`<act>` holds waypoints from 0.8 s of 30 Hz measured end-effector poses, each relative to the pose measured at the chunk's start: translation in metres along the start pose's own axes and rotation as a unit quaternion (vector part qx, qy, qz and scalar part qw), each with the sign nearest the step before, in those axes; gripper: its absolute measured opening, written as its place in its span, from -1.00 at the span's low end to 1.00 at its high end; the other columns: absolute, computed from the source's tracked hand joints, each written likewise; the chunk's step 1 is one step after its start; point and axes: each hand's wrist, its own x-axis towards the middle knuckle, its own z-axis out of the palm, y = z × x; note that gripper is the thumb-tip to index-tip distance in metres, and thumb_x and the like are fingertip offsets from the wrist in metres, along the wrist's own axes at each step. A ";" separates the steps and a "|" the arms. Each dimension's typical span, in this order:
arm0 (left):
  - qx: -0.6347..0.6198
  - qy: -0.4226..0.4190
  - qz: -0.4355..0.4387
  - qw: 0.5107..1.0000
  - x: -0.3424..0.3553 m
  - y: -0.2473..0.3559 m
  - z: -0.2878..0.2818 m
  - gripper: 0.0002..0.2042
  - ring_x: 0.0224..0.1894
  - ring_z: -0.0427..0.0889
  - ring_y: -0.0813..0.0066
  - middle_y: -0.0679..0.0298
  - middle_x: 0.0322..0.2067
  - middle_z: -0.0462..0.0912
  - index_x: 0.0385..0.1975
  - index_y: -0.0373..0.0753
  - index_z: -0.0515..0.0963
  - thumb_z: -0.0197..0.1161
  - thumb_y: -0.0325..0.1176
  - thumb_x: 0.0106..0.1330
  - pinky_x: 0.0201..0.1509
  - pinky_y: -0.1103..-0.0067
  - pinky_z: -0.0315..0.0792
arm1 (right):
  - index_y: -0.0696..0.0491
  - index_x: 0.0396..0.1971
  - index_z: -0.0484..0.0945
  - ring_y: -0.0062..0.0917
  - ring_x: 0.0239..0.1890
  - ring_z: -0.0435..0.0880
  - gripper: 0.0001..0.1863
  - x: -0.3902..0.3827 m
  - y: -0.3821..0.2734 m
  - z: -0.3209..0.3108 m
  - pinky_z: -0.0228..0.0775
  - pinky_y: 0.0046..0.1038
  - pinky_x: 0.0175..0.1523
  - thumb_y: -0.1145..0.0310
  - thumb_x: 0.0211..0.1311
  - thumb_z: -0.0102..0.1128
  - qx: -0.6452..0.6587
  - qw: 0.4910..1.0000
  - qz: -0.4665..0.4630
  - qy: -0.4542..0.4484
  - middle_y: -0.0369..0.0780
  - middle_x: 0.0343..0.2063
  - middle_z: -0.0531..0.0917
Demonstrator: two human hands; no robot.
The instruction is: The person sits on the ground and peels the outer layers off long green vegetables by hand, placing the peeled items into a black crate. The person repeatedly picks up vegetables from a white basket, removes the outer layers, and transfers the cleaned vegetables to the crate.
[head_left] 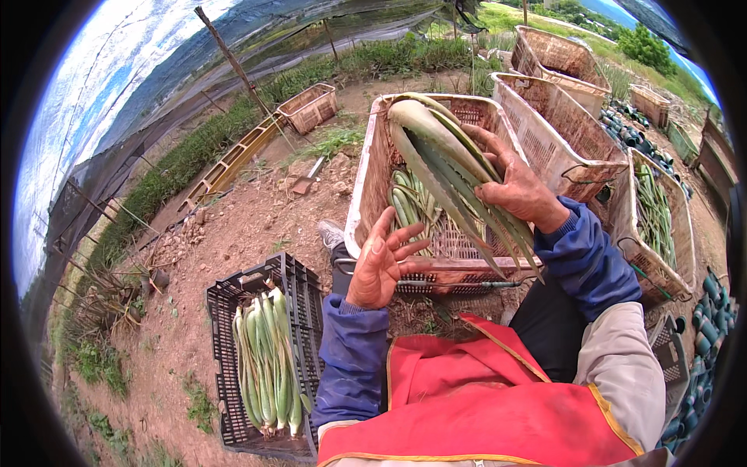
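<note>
One leafy bundle (461, 183) in the right grip (517, 184)

The right grip is closed on the bundle's right side; most of it lies left of those fingers, above the pale crate (359, 194), thick end to the upper left, tips down to the lower right. The left grip (377, 268), open with fingers spread, is near the bundle, holding nothing.

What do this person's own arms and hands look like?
The left hand and right hand wear no gloves, so the fingers are bare. Wrinkled blue sleeves with snug cuffs cover both forearms; above, the right arm shows a beige sleeve.
</note>
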 end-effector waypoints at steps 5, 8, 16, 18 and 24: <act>-0.047 0.113 0.123 0.985 0.036 -0.021 0.025 -0.20 0.29 0.51 0.17 0.12 0.28 0.47 0.46 -0.16 0.18 0.37 0.07 0.33 0.31 0.20 0.52 | 0.24 0.51 -0.06 -0.17 0.28 0.52 0.00 -0.052 0.030 0.064 0.28 -0.36 0.38 0.43 0.04 0.20 -0.249 0.964 -0.067 -0.070 0.14 0.19 0.46; -0.098 0.153 0.116 0.977 0.021 -0.043 0.008 -0.38 0.18 0.60 0.19 0.15 0.19 0.58 0.35 -0.21 0.34 0.35 -0.09 0.38 0.36 0.23 0.47 | 0.24 0.52 -0.10 -0.03 0.25 0.53 0.00 -0.071 0.041 0.077 0.36 -0.27 0.32 0.34 0.18 0.30 -0.304 0.938 -0.097 -0.134 0.18 0.17 0.49; -0.040 0.119 0.079 0.989 -0.016 -0.009 -0.001 -0.42 0.04 0.70 0.12 0.02 0.05 0.64 0.27 -0.37 0.34 0.33 -0.36 0.26 0.18 0.24 0.61 | 0.19 0.24 0.49 -0.35 -0.29 0.74 -0.49 -0.040 0.026 0.043 0.55 -0.37 -0.15 0.18 0.43 0.22 -0.214 0.936 -0.014 -0.277 -0.05 -0.24 0.73; 0.014 0.124 0.083 0.989 -0.014 -0.002 0.013 -0.36 0.04 0.68 0.17 0.05 0.06 0.61 0.30 -0.35 0.29 0.38 -0.40 0.22 0.17 0.28 0.60 | 0.20 0.18 0.53 -0.52 -0.28 0.71 -0.52 -0.019 0.030 0.033 0.56 -0.46 -0.17 0.15 0.46 0.21 -0.206 0.955 -0.020 -0.215 -0.16 -0.24 0.72; 0.290 0.184 0.079 0.936 0.004 -0.031 0.028 -0.10 0.22 0.50 0.31 0.10 0.21 0.47 0.40 -0.32 0.17 0.58 -0.33 0.07 0.33 0.40 0.41 | 0.24 0.08 0.58 -0.45 -0.24 0.66 -0.33 0.032 0.031 0.040 0.52 -0.39 -0.24 -0.15 0.39 0.18 -0.189 0.962 0.108 -0.163 -0.12 -0.27 0.70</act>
